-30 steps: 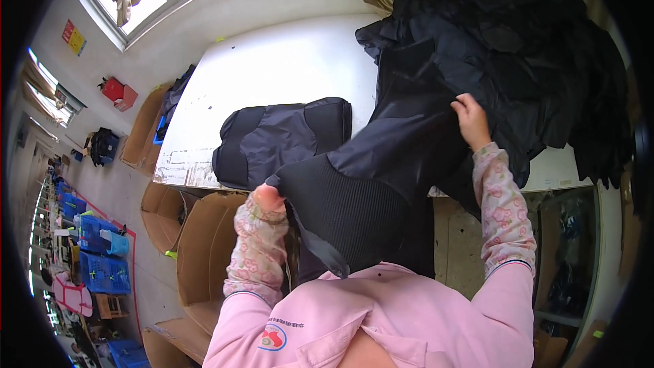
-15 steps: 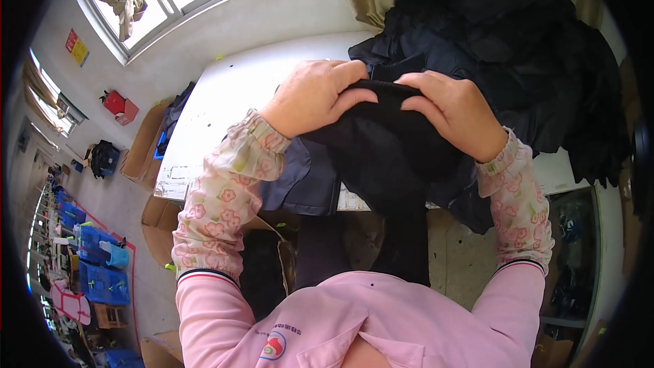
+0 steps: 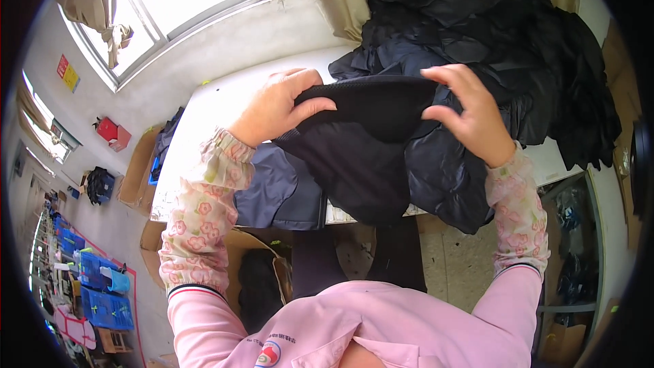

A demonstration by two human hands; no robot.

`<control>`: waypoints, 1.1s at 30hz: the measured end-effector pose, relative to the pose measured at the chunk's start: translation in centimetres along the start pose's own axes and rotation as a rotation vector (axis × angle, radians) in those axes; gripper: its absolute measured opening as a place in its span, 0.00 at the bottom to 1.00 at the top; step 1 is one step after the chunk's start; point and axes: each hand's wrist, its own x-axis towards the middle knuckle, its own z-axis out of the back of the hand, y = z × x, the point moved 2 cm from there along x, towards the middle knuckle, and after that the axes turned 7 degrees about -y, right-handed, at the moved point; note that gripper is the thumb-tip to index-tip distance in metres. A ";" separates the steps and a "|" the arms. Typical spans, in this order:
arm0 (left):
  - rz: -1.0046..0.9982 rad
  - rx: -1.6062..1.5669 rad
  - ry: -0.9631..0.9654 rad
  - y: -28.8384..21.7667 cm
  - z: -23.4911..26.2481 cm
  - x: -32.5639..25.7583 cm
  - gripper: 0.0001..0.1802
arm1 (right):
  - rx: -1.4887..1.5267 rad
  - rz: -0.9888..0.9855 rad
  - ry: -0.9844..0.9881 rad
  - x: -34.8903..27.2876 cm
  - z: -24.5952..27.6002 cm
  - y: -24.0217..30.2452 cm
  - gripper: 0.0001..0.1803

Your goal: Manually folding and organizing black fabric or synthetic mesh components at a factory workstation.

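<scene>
A black garment (image 3: 361,163) with a thick, ribbed-looking edge hangs down over the table's front. My left hand (image 3: 276,108) is closed on the left end of that edge, thumb in front and fingers behind. At the edge's right end, my right hand (image 3: 475,117) has its thumb and fingers spread apart, close beside the cloth. Whether its fingertips still touch the fabric is hard to see. Under the garment's left side lies a dark grey-blue cloth piece (image 3: 272,191) on the white table (image 3: 204,143). A shiny dark padded piece (image 3: 449,187) droops over the edge at right.
A large heap of dark garments (image 3: 470,13) covers the table's back right. Cardboard boxes (image 3: 139,170) stand left of the table, one holding dark cloth below it. A glass-fronted cabinet (image 3: 572,245) is at lower right. Blue crates (image 3: 105,307) line the far left.
My hands have moved apart along the garment's edge, stretching it wider. The right hand's fingers have opened from their pinch. The view has shifted slightly.
</scene>
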 end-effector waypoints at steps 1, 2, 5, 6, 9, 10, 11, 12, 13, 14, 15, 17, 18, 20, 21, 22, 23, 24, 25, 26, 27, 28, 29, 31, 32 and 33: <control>-0.005 -0.009 0.010 -0.2 0.0 0.1 0.19 | -0.014 -0.014 0.006 0.2 -0.7 0.3 0.12; -0.008 -0.016 0.020 -0.4 0.1 0.1 0.19 | -0.017 -0.014 0.000 0.0 -0.7 -0.1 0.12; -0.008 -0.005 0.018 -0.2 0.3 -0.4 0.19 | 0.196 -0.349 0.198 -0.6 -0.5 -2.0 0.03; 0.014 -0.005 0.018 -0.1 0.5 -0.7 0.19 | 0.200 -0.346 0.197 -0.7 -0.3 -2.0 0.03; 0.006 0.092 -0.040 0.1 0.9 -1.4 0.19 | 0.400 -0.715 0.206 -1.5 0.4 -2.6 0.06; 0.003 0.088 -0.042 0.2 1.0 -1.5 0.19 | 0.392 -0.750 0.212 -1.7 1.1 -3.6 0.06; 0.027 0.103 -0.047 0.4 1.3 -1.5 0.19 | 0.352 -0.753 0.194 -1.9 2.0 -4.4 0.05; 0.057 0.122 -0.052 0.6 1.6 -1.6 0.19 | 0.317 -0.754 0.178 -1.5 2.3 -4.3 0.05; 0.046 0.128 -0.041 0.7 1.6 -1.6 0.19 | 0.316 -0.754 0.181 -1.2 2.1 -3.9 0.05; 0.048 0.126 -0.042 0.7 1.4 -1.5 0.19 | 0.261 -0.572 0.096 -0.6 2.0 -3.0 0.06; 0.019 0.114 -0.055 0.5 1.1 -1.4 0.19 | 0.206 -0.391 0.013 0.4 1.6 -1.5 0.08; -0.009 0.101 -0.070 0.1 0.4 -1.0 0.18 | -0.037 0.038 0.045 2.4 0.2 2.1 0.23; -0.016 0.066 -0.074 -0.3 0.0 -0.6 0.18 | -0.057 0.070 0.095 2.8 -1.1 3.6 0.27; -0.012 0.036 -0.073 -0.2 -0.3 -0.1 0.17 | -0.058 0.014 0.344 2.8 -4.0 5.1 0.27; -0.118 0.081 -0.155 0.0 -0.2 0.4 0.17 | -0.050 0.011 0.348 3.0 -4.7 5.3 0.27; -0.222 0.124 -0.235 0.4 -0.1 0.8 0.16 | -0.008 -0.063 0.465 3.3 -5.7 4.9 0.26; -0.128 0.139 -0.340 2.0 -0.1 0.8 0.16 | 0.035 -0.139 0.581 3.6 -6.5 4.2 0.25; -0.053 0.184 -0.485 4.4 0.2 0.5 0.15 | 0.194 -0.030 0.481 4.4 -6.8 3.1 0.19; 0.120 0.231 -0.635 6.5 0.4 -0.9 0.11 | 0.332 -0.112 0.519 5.4 -6.8 2.5 0.16; 0.278 0.229 -0.704 9.3 0.1 -3.3 0.09 | 0.461 -0.194 0.553 6.8 -6.4 2.4 0.14; 0.435 0.206 -0.700 12.0 -1.3 -6.4 0.07 | 0.539 -0.307 0.580 7.9 -6.8 2.3 0.14; 0.706 0.075 -0.545 12.4 -3.4 -9.3 0.09 | 0.613 -0.432 0.604 8.6 -7.2 2.5 0.14; 0.695 -0.378 -0.650 15.1 -5.7 -15.2 0.14 | 0.723 -0.504 0.621 10.5 -8.0 5.0 0.17; 1.053 -0.919 -0.132 8.5 -12.2 -17.3 0.13 | 0.675 -0.426 0.521 11.1 -10.5 4.3 0.24; 1.140 -1.040 -0.110 6.3 -14.8 -20.1 0.15 | 0.636 -0.454 0.480 11.9 -12.2 6.0 0.31; 1.234 -1.474 -0.203 2.8 -17.1 -20.7 0.22 | 0.616 -0.426 0.490 12.7 -13.2 6.8 0.36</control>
